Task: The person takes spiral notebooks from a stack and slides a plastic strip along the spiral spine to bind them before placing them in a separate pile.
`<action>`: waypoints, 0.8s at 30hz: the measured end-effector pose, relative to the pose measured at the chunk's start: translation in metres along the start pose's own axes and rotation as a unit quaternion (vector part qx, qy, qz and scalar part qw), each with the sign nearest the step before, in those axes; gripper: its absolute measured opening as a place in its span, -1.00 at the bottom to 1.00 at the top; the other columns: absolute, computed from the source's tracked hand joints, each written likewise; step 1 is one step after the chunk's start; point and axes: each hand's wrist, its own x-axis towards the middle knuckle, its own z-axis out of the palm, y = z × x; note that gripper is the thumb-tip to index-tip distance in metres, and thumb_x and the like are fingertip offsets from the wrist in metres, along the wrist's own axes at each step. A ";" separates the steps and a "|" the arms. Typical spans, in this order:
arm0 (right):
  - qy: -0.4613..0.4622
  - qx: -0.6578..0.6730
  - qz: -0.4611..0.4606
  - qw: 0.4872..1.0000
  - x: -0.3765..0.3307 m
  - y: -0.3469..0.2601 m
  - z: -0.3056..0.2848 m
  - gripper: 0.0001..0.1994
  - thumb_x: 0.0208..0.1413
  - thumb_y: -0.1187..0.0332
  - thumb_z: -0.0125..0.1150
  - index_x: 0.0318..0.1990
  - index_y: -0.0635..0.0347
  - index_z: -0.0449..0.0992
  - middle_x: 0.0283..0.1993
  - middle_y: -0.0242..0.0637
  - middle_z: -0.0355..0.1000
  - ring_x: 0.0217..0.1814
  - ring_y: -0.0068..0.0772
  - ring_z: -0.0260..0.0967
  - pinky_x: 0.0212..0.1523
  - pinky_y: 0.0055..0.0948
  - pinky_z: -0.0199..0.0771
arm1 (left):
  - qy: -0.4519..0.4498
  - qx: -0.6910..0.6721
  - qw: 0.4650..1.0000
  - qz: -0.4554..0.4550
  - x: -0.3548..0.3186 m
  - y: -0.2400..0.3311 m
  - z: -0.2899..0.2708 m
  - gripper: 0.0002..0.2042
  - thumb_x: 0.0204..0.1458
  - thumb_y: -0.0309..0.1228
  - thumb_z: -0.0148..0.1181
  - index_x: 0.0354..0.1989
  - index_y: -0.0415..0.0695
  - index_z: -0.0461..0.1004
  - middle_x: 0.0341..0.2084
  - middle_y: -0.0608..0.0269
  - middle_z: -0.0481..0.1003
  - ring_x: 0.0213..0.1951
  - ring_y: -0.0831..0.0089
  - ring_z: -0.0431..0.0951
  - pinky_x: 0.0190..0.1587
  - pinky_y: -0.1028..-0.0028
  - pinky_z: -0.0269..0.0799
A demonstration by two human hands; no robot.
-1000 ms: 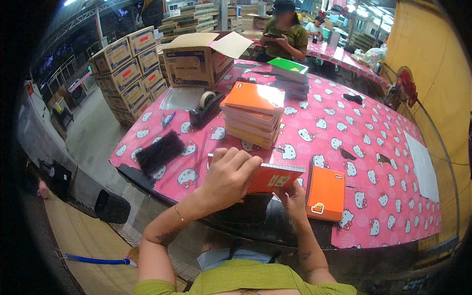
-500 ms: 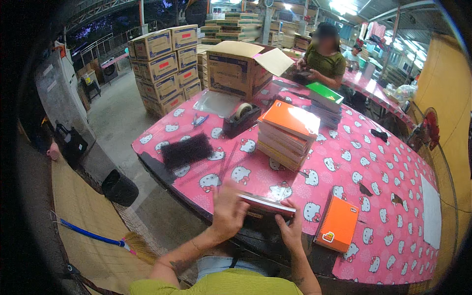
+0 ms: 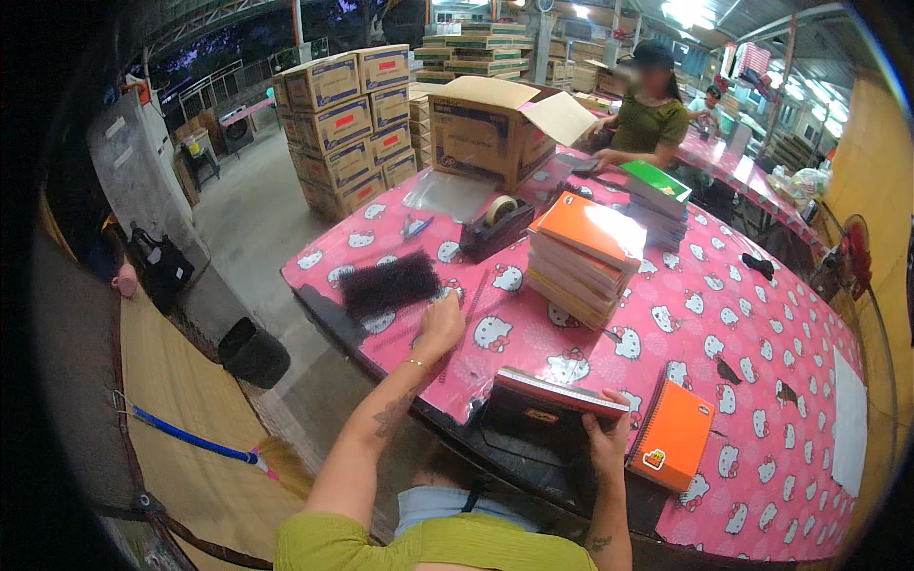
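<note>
Table (image 3: 804,452): pink cat-print cover, a dark strip showing along its near edge.

Open carton (image 3: 471,143): by the far edge toward the left corner, flaps spread.

Notebook stack (image 3: 586,271): around the middle, orange cover on top, sides uneven; a knock from an arm could, I think, slide the upper ones off.

Black coil bundle (image 3: 390,284): close to the left corner, near edge side; it looks matted, so a tug on one strand might drag others over the edge.

Tape dispenser (image 3: 497,226): between bundle and stack, farther from the near edge.

Spiral notebook (image 3: 671,433): flat at the near edge, just right of the right hand.

Held notebook (image 3: 562,388): tipped up at the near edge; with support at one end only, a slack thumb could let it twist or drop.

Right hand (image 3: 609,428): grasping the held notebook's right end, thumb on the near side.

Left hand (image 3: 444,325): fingers curled just beside the bundle's right end; I cannot tell whether they pinch a strand.

Lettering: dark print on the carton, a small badge and yellow-white emblem on the spiral notebook's orange cover; too small to read safely from where I stand.
</note>
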 end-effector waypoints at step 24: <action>-0.076 -0.503 -0.281 0.814 0.044 -0.060 0.106 -0.88 0.13 0.22 0.24 -0.27 -0.02 0.58 -0.41 -0.39 0.52 -0.34 -0.31 0.51 -0.32 -0.28 0.39 | 0.036 -0.331 0.923 0.195 -0.146 0.069 -0.119 -0.86 0.08 -0.40 0.30 -0.23 -0.17 0.64 -0.49 0.19 0.58 -0.53 0.41 0.53 -0.46 0.44 0.42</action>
